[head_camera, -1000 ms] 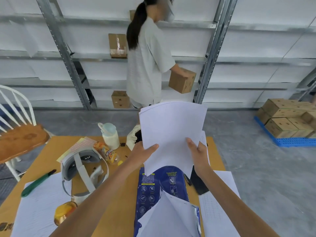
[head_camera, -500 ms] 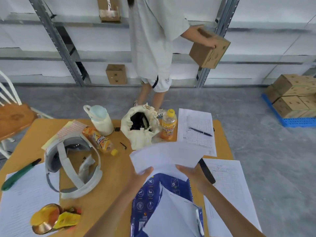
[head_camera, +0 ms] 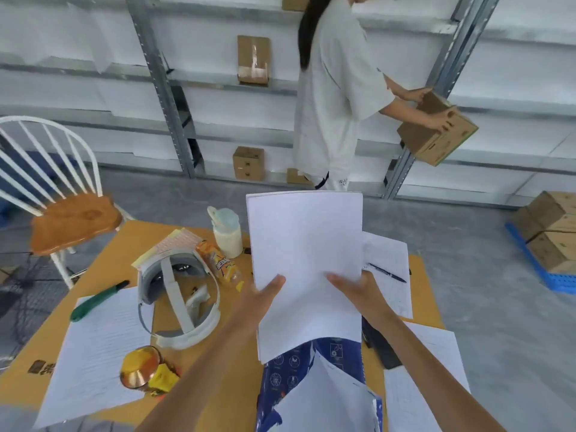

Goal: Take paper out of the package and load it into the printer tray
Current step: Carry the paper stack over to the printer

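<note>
clearly both hands, left hand (head_camera: 265, 299) and right hand (head_camera: 358, 291), have fingers closed on the paper stack (head_camera: 305, 260) above the blue package (head_camera: 299, 369); a loose pinch could let sheets fan and slip

Setting: a warehouse or stockroom with a makeshift desk in it. Evidence — long metal shelving (head_camera: 162, 88) with perforated uprights runs along the back wall, holding a few taped cardboard boxes (head_camera: 253, 60) set well apart. A person in a pale shirt (head_camera: 333, 98) stands at the shelving holding another carton (head_camera: 436, 132). More cartons (head_camera: 551, 232) are stacked on a blue plastic pallet (head_camera: 542, 269) at right. Floor is bare grey concrete (head_camera: 483, 307). The work surface is a brown table (head_camera: 131, 241) — cluttered with printed forms (head_camera: 96, 353), a pen (head_camera: 386, 272), drink bottles (head_camera: 226, 229) and a headset (head_camera: 177, 294). A white spindle-back chair (head_camera: 59, 194) stands beside it.
</note>
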A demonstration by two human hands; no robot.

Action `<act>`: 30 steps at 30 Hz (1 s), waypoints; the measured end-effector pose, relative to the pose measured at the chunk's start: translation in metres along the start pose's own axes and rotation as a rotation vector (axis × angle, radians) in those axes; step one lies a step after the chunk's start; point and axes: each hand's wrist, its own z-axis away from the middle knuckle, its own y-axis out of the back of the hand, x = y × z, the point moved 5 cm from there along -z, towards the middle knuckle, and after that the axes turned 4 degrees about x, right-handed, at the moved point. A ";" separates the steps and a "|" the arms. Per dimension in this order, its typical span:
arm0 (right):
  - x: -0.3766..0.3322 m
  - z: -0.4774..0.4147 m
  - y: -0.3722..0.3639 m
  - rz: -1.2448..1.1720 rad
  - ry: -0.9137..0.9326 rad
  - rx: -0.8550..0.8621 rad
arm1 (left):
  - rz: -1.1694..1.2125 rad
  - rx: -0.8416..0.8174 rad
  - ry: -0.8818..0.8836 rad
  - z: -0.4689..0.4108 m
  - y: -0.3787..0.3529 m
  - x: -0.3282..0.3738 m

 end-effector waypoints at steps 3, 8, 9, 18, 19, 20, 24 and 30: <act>-0.038 0.007 -0.023 -0.038 0.082 -0.145 | 0.005 0.066 -0.073 0.019 0.037 0.038; -0.105 0.024 -0.085 -0.100 0.152 -0.417 | 0.142 0.317 -0.105 0.080 0.117 0.074; -0.117 0.032 -0.101 -0.121 0.154 -0.481 | 0.164 0.386 -0.110 0.096 0.137 0.077; -0.180 0.186 -0.249 -0.120 0.177 -1.147 | 0.313 0.872 -0.114 0.303 0.269 0.061; -0.182 0.209 -0.262 -0.118 0.181 -1.221 | 0.328 0.922 -0.111 0.330 0.277 0.058; -0.184 0.233 -0.275 -0.107 0.185 -1.288 | 0.341 0.973 -0.111 0.356 0.287 0.054; -0.181 0.320 -0.317 -0.041 0.246 -1.465 | 0.396 1.194 -0.133 0.456 0.314 0.044; -0.169 0.454 -0.367 0.021 0.324 -1.688 | 0.429 1.375 -0.160 0.594 0.333 0.021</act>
